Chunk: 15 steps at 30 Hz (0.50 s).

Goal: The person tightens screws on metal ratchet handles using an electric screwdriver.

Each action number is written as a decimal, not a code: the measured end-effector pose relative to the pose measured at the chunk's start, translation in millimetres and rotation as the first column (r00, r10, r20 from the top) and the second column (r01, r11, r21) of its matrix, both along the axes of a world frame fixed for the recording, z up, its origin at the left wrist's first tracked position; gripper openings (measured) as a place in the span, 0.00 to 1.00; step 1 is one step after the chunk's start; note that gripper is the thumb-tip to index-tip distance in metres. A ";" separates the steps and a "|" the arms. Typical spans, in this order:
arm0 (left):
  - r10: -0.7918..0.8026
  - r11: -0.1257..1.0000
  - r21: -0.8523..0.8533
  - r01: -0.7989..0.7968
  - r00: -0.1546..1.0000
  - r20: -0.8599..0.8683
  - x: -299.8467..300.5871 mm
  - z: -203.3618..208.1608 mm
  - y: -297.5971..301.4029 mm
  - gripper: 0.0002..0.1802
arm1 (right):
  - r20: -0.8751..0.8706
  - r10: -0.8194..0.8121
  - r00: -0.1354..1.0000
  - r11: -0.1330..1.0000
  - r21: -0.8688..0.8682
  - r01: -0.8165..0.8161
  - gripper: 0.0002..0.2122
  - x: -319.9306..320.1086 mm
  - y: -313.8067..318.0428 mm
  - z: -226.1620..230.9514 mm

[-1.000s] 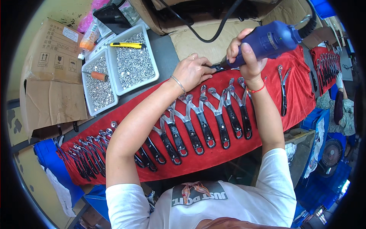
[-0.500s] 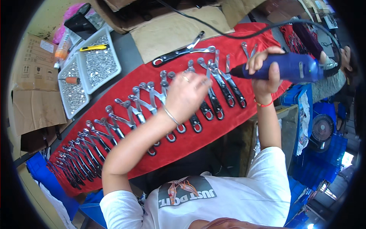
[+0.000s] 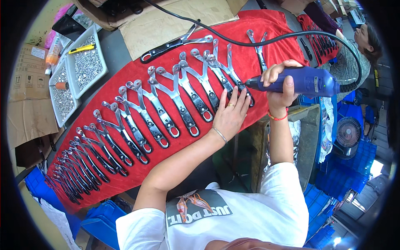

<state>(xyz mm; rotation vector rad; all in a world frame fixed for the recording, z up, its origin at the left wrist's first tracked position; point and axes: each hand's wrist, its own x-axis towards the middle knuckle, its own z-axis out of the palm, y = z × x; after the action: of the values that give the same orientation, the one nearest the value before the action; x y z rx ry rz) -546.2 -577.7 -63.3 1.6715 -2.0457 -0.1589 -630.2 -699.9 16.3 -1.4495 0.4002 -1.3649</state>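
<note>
My right hand (image 3: 281, 83) is wrapped round a blue corded electric screwdriver (image 3: 310, 81). Its black nose points left, beside the upper part of my left hand (image 3: 231, 112). That hand lies with fingers stretched out over the black handles of two Y-shaped wrenches (image 3: 237, 77) at the right end of a row; the fingertips partly hide those handles. More Y-shaped metal wrenches (image 3: 181, 108) with black, looped handles lie side by side on the red cloth (image 3: 121, 183). One more wrench (image 3: 259, 48) lies apart, above the screwdriver.
Two white trays (image 3: 104, 68) of small metal fasteners stand at the far left, with a yellow utility knife (image 3: 82, 48) and an orange-handled screwdriver (image 3: 61, 86) on them. Cardboard boxes (image 3: 33, 91) flank them. The black cable (image 3: 233, 40) arches overhead. A co-worker (image 3: 354, 54) is at the right.
My left hand has moved right and down, from above the wrench heads onto the handles, its fingers now spread. The view has shifted; the electric screwdriver stays in my right hand.
</note>
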 end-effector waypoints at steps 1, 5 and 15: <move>-0.001 1.000 -0.007 0.001 1.000 -0.001 0.2 -0.4 -0.6 0.28 | 0.014 0.008 1.000 1.000 -0.004 -0.008 0.18 -1.2 -0.1 -0.9; 0.004 0.999 -0.038 -0.002 0.999 0.048 2.2 -1.9 -4.0 0.23 | 0.018 0.006 1.000 1.000 0.003 -0.006 0.18 -0.7 -0.8 -1.5; 0.064 0.991 -0.128 -0.047 0.989 0.132 -5.9 -6.3 -8.8 0.20 | -0.008 0.153 0.988 0.988 0.037 -0.153 0.20 10.4 3.2 -6.0</move>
<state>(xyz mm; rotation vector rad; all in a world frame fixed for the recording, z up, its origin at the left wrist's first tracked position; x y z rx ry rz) -552.1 -586.6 -69.6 1.7005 -2.0580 0.1027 -619.8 -696.7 10.4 -1.4277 0.3121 -1.2215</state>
